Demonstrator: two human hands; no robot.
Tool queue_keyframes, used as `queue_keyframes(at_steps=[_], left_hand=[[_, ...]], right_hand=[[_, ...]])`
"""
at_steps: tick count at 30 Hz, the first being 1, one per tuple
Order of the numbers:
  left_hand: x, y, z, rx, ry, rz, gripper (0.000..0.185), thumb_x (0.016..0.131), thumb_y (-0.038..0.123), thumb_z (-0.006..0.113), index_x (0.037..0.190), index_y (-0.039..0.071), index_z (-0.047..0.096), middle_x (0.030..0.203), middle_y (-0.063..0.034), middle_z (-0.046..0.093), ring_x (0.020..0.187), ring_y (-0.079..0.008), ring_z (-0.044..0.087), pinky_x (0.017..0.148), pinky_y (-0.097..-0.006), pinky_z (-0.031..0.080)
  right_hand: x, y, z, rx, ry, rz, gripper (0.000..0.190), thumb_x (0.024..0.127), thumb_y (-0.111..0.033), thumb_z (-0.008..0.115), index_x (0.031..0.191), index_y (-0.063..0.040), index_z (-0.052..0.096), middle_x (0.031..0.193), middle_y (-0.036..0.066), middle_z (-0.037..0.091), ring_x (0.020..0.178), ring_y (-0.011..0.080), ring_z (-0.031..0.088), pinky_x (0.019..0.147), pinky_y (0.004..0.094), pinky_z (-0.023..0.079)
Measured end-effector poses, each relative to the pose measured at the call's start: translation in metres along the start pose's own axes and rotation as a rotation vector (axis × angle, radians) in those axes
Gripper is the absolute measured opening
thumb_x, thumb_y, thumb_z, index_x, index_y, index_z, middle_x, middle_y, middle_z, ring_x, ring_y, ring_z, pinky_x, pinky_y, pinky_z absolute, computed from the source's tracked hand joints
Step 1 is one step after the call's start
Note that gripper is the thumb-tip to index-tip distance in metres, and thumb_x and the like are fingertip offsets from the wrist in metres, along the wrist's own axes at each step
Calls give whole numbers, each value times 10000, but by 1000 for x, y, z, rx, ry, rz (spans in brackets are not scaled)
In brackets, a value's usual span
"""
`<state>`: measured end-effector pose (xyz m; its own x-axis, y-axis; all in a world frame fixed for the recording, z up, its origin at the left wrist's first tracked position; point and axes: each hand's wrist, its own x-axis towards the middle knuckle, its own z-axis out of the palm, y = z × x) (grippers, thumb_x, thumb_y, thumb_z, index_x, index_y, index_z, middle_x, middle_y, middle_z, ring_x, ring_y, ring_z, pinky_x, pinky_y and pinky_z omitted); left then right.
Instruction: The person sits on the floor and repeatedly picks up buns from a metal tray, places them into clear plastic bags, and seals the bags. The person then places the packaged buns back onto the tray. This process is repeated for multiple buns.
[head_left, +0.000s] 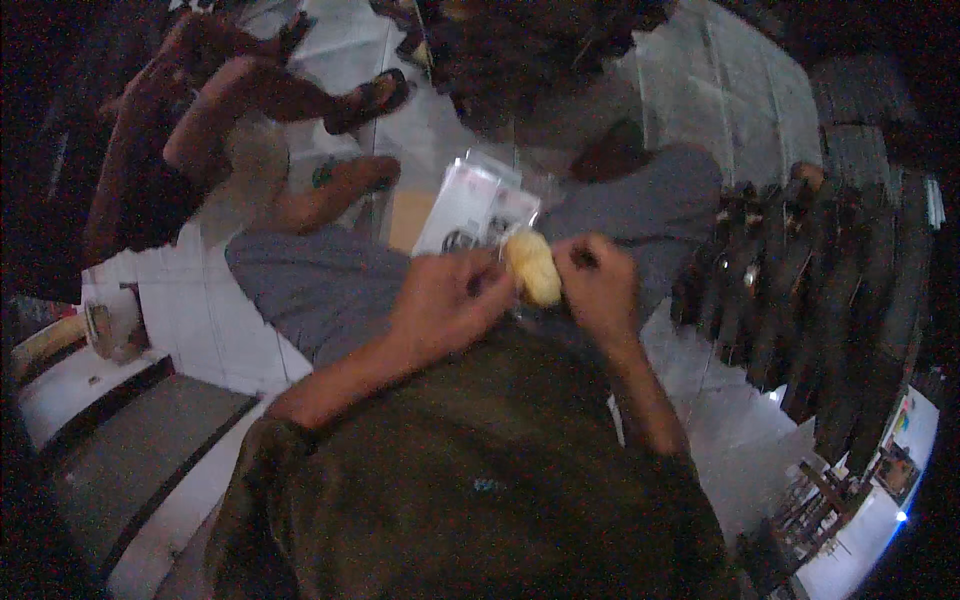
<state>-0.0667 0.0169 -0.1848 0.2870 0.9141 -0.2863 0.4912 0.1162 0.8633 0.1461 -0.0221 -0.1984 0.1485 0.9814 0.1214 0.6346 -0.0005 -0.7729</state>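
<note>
A pale yellow, soft-looking bundle (534, 268) is held between my two hands, above my crossed legs. Clear plastic shows along its left side, and blur hides whether it wraps all the way round. My left hand (454, 296) pinches at the left edge with thumb and fingers. On the other side, my right hand (600, 281) has its fingers curled against the bundle's right edge. Just beyond my hands, flat printed packets (480, 199) in shiny clear plastic lie on the floor, partly overlapping. A tan flat piece (411, 217) sits beside them on the left.
Another person's bare legs (217, 105) and sandalled foot (379, 94) are at the upper left. A dark heap (525, 52) lies ahead. Footwear-like dark items (750, 262) line the right side. A grey mat (142, 450) is at lower left, near a clear container (116, 322).
</note>
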Motion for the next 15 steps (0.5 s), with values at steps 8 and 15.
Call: queue_keyframes(at_steps=[8, 15], left_hand=[[-4, 12, -10, -160, -31, 44, 284, 960, 250, 672, 831, -3, 685, 677, -41, 647, 608, -116, 578, 567, -316, 458], [19, -52, -23, -992, -472, -155, 753, 955, 725, 444, 1187, 50, 685, 926, -134, 713, 735, -209, 684, 646, -336, 558]], right_hand=[[-1, -14, -13, 72, 91, 60, 103, 847, -118, 786, 870, -36, 729, 851, 58, 740, 779, 111, 681, 734, 308, 563], [10, -30, -43, 153, 58, -228, 109, 833, -126, 786, 865, -56, 708, 894, 63, 753, 809, 211, 740, 763, 356, 591]])
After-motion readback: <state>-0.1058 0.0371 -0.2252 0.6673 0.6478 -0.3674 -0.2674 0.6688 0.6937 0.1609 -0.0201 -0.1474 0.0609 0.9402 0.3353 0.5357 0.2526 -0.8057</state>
